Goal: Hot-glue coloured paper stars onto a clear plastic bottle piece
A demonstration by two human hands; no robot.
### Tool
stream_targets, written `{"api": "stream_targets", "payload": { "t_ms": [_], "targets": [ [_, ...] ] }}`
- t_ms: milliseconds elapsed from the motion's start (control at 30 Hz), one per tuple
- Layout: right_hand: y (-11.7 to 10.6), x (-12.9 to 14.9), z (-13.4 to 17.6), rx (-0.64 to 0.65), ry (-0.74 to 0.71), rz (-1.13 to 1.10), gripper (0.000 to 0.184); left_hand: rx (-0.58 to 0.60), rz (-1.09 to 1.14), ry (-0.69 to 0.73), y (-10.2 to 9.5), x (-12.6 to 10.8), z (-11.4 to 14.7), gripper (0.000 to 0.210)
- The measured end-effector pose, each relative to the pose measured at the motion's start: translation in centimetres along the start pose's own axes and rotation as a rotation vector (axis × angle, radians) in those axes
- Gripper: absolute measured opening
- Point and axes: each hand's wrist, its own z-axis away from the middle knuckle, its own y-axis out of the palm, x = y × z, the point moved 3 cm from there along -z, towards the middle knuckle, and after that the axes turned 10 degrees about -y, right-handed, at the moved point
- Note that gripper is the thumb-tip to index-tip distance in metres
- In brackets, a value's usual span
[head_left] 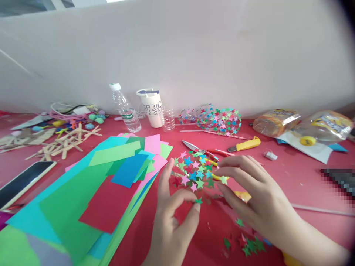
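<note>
My left hand [174, 216] pinches a small green paper star [198, 200] between thumb and forefinger. Another of its fingers stretches up along the left side of a clear plastic bottle [194, 171] covered with colourful paper stars. The bottle lies on the red table between my hands. My right hand [251, 188] has its fingers curled at the bottle's right side, gripping it. Close to those fingertips is a light green star [224, 180]. Loose stars [251, 245] lie below my right hand. Scissors [192, 146] lie behind the bottle, partly hidden.
Coloured paper [74, 199] covers the left side. A phone [24, 181] and wooden sticks [66, 142] lie further left. A water bottle [126, 111], a cup [152, 109] and another star-covered bottle [222, 120] stand or lie behind. A yellow utility knife [245, 145] lies at right.
</note>
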Motion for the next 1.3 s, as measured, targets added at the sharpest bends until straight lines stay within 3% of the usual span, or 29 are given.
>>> {"api": "stream_targets", "payload": {
  "t_ms": [167, 300, 567, 767, 833, 900, 1000, 1133, 1300],
  "targets": [
    [0.8, -1.1, 0.2, 0.100, 0.092, -0.007, 0.030, 0.015, -0.166, 0.117, 0.1, -0.4, -0.1, 0.012],
    [0.9, -1.1, 0.2, 0.103, 0.090, -0.016, 0.030, -0.031, -0.272, 0.228, -0.1, -0.4, -0.3, 0.014],
    [0.8, -1.5, 0.0, 0.060, 0.078, 0.003, 0.025, -0.066, -0.106, 0.204, -0.7, 0.1, -0.4, 0.028],
    [-1.5, -1.2, 0.5, 0.039, 0.084, 0.044, 0.024, -0.039, -0.050, 0.210, -0.8, 0.1, -0.4, 0.028],
    [-2.6, -0.9, 1.4, 0.036, 0.073, 0.078, 0.022, -0.079, -0.062, 0.232, -1.1, -0.1, -0.3, 0.029],
    [-3.4, -0.6, 2.8, 0.086, 0.048, 0.087, 0.017, -0.165, -0.096, 0.287, -1.6, -0.5, -0.2, 0.032],
    [-3.3, 0.1, 5.2, 0.279, 0.018, 0.050, 0.011, -0.242, -0.179, 0.405, -2.3, -1.8, 0.1, 0.025],
    [-2.5, 0.8, 7.7, 0.504, 0.021, 0.112, 0.012, -0.067, -0.309, 0.567, -1.8, -4.0, 0.8, 0.014],
    [-1.8, 1.4, 8.8, 0.500, -0.072, 0.302, 0.007, 0.133, -0.281, 0.579, -0.1, -6.4, 1.4, 0.013]
  ]
}}
